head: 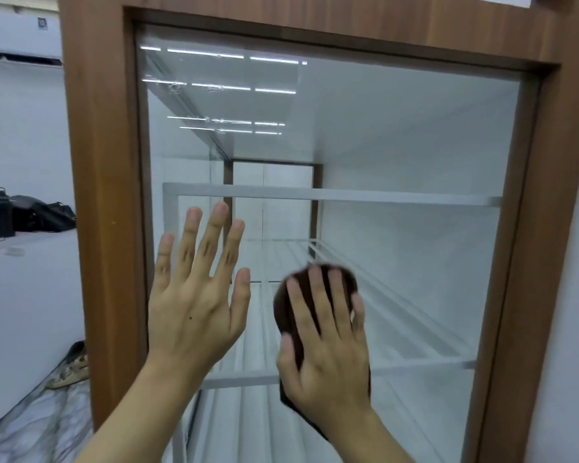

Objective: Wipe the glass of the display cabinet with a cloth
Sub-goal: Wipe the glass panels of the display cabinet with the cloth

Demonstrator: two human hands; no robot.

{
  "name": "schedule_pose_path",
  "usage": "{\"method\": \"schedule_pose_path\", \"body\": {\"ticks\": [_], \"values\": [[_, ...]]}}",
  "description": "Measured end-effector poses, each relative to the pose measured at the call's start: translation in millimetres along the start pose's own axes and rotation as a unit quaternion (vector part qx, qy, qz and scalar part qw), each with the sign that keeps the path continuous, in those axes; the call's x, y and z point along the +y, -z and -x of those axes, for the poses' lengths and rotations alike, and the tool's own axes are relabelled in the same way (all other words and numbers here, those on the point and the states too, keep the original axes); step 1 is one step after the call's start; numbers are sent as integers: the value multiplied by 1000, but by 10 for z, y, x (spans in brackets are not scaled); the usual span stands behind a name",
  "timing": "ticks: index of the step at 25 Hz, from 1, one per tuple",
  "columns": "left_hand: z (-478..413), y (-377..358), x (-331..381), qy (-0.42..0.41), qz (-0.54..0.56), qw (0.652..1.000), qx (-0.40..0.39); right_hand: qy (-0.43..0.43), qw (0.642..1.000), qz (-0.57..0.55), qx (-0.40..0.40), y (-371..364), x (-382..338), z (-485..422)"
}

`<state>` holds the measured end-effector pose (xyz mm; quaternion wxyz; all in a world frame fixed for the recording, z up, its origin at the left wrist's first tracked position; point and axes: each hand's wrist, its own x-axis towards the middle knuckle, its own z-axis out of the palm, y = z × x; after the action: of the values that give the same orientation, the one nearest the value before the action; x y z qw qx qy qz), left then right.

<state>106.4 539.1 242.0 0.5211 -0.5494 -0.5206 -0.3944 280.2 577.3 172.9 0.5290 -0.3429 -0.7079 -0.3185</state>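
Brown cloth (287, 309) lies flat on the glass (398, 145), lower middle of the pane, under our right hand (328, 355). Fingers are straight and spread and the palm presses, likely to keep the whole pad in contact for the wipe. Left hand (194, 309) is wide and splayed, up at the pane near its lower left edge by the wooden frame (104, 162). We judge it steadies us; contact uncertain. Far left: black bottle (3, 212), dark bags (44, 212). Sticker on the wall unit (42, 23) is too small to read. No other writing.
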Motion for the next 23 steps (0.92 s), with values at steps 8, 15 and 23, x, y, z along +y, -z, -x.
{"method": "schedule_pose_path", "body": {"ticks": [8, 15, 23], "values": [[134, 101, -123, -5, -17, 1000, -9, -134, 987, -14, 84, 139, 226, -820], [266, 202, -417, -22, -71, 997, -17, 26, 1000, 10, -9, -118, -337, 33], [344, 251, -516, 2, -23, 1000, 2, -56, 996, -24, 67, -78, -633, -937]]}}
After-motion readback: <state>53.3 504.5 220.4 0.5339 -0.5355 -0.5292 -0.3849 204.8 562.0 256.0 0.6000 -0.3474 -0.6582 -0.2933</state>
